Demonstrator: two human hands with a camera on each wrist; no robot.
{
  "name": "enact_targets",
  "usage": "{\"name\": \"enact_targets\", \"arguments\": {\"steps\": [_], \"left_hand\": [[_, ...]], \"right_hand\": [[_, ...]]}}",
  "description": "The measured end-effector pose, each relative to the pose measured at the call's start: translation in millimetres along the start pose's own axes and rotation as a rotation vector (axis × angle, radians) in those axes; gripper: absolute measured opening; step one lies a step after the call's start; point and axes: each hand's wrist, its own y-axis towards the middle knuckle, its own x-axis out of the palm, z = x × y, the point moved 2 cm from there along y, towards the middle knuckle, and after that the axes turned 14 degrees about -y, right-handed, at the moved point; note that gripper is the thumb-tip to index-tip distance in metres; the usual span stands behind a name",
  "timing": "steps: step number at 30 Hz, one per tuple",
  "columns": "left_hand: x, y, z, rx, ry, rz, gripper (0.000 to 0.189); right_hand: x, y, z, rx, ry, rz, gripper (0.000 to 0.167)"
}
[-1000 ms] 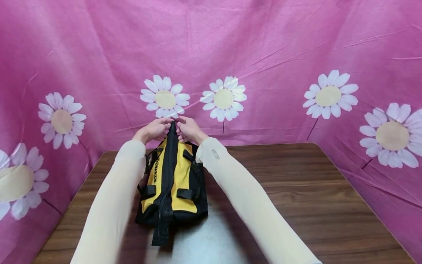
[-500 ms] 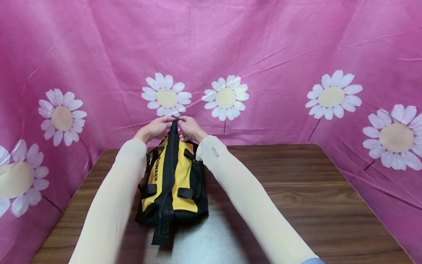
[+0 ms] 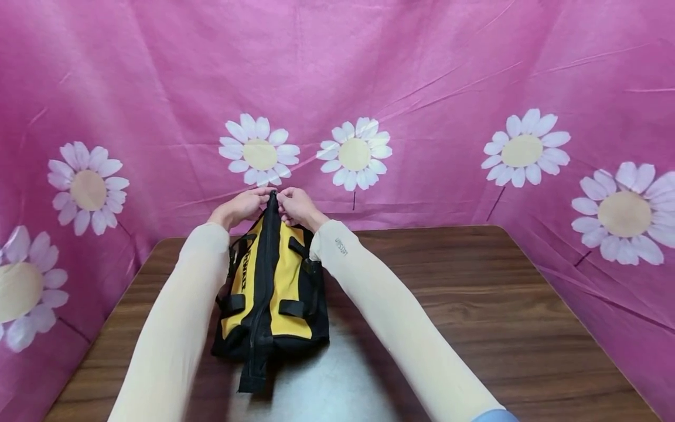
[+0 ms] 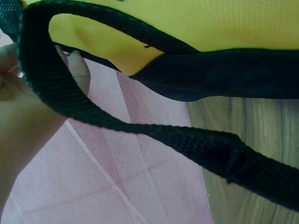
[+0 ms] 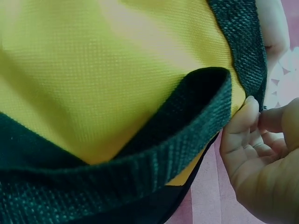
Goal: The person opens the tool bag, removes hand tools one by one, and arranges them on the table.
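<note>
So, arms [image 3: 163, 316] stretched to the far edge of the desk [image 3: 448, 293], left hand [image 3: 241, 207] and right hand [image 3: 297, 207] pinching the zipper end [image 3: 272, 197] of the black-and-yellow bag [image 3: 287, 275].

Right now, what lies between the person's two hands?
In the head view, the far end of the black zipper strip lies between the left hand and the right hand.

Two grips [image 3: 297, 206], two sleeves [image 3: 387, 299] and one bag [image 3: 287, 281] appear at one desk [image 3: 448, 287]. Printed daisies [image 3: 354, 153] number six on the pink cloth [image 3: 432, 88].

Head view shifted: bag [image 3: 270, 281], hands [image 3: 297, 207] slightly further left.
</note>
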Motion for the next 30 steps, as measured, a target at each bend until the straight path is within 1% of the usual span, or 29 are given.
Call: {"name": "enact_targets", "arguments": {"steps": [4,6,11,14,18,20,25,30], "left_hand": [[-1.1,-0.5,-2.1,0.024,0.009,0.01,0.042],[-2.2,-0.3,-3.1,0.025,0.007,0.02,0.039],[-1.3,1.2,-5.4,-0.003,-0.029,0.034,0.031],[1.1,1.4,-5.2,-0.015,-0.039,0.054,0.025],[3.2,1.7,-2.8,-0.013,-0.023,0.073,0.022],[3.2,1.8,-2.4,-0.022,-0.018,0.084,0.021],[0.6,1.0,-3.4,-0.068,-0.035,0.108,0.023],[-1.7,1.1,-3.0,-0.08,-0.045,0.099,0.023]], "right_hand": [[4.4,2.2,2.9,0.025,0.054,0.03,0.017],[6.0,2.7,4.0,0.034,0.078,0.043,0.016],[6.2,0.7,5.2,0.05,0.127,0.055,0.017],[6.2,-0.3,5.9,0.063,0.175,0.041,0.015],[5.8,-2.0,6.4,0.082,0.239,-0.009,0.013],[5.5,-4.2,6.1,0.093,0.248,-0.044,0.013],[5.9,-14.0,3.4,0.104,0.196,-0.139,0.014],[6.9,-28.0,2.7,0.1,0.13,-0.217,0.013]]}}
